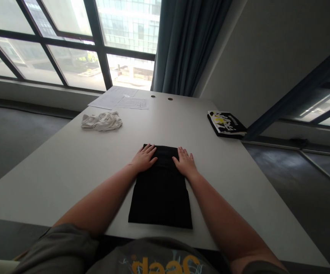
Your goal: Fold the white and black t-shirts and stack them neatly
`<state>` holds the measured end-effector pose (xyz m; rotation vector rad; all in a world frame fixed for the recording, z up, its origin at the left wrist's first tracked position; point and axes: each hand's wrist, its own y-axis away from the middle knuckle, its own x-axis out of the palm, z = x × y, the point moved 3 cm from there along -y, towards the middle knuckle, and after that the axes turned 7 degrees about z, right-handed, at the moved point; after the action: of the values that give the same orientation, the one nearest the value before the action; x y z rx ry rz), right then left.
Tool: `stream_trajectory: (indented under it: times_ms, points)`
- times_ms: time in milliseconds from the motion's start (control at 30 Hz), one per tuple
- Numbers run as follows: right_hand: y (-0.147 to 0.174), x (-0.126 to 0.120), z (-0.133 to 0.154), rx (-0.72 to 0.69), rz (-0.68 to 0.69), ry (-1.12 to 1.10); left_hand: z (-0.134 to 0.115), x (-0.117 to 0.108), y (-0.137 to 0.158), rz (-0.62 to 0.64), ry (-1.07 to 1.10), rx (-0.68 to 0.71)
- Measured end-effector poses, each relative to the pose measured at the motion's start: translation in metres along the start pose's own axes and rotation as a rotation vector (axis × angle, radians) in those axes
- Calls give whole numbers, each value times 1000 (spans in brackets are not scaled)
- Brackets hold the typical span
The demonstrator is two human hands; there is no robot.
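A black folded cloth, probably a garment (162, 194), lies flat in a long rectangle near the front edge of the white table (68, 175). On its far left corner rests my left hand (144, 158), palm down with the fingers stretched out. My right hand (185, 161) lies likewise on the far right edge, fingers extended and thumb pointing inward. Both hands press lightly on the fabric without gripping it. Slight creases cross the cloth between the two thumbs.
A crumpled white cloth (102, 121) lies at the left, with paper sheets (116, 99) behind it. Folded black clothing with a white and yellow print (228, 123) sits at the table's right edge. Beyond the far edge hangs a blue curtain (185, 45) beside windows.
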<state>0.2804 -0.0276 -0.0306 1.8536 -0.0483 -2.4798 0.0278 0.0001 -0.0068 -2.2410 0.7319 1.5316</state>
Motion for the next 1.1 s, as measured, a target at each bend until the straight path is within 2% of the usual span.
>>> stream_trajectory:
  times_ms: [67, 167, 267, 367, 467, 567, 633, 700, 767, 867, 1000, 1100]
  points:
    - [-7, -3, 0, 23, -11, -27, 4, -3, -9, -30, 42, -33]
    - [-11, -8, -5, 50, -44, -82, 19, -9, -14, -93, 107, -179]
    - [-2, -20, -14, -37, -116, -190, 35, -18, -1, -116, 148, -239]
    - [31, -42, -17, -245, -234, -301, 32, -30, 36, -149, 150, -100]
    - [88, -61, -3, -507, -279, -349, 0, -35, 91, -133, 112, 168]
    - [152, -60, 22, -773, -113, -277, -40, -27, 150, 3, 114, 380]
    - [186, -49, 33, -872, 17, -211, -58, -18, 181, 127, 96, 480]
    - [207, -38, 36, -850, 82, -189, -61, -12, 198, 166, 84, 473]
    - [215, -31, 33, -769, 62, -206, -54, -9, 204, 115, 78, 389]
    - [212, -29, 28, -696, -33, -257, -40, -8, 200, 32, 71, 312]
    - [203, -29, 27, -667, -125, -298, -37, -6, 190, 20, 62, 322]
    - [199, -26, 25, -623, -167, -302, -40, -6, 185, 17, 64, 249]
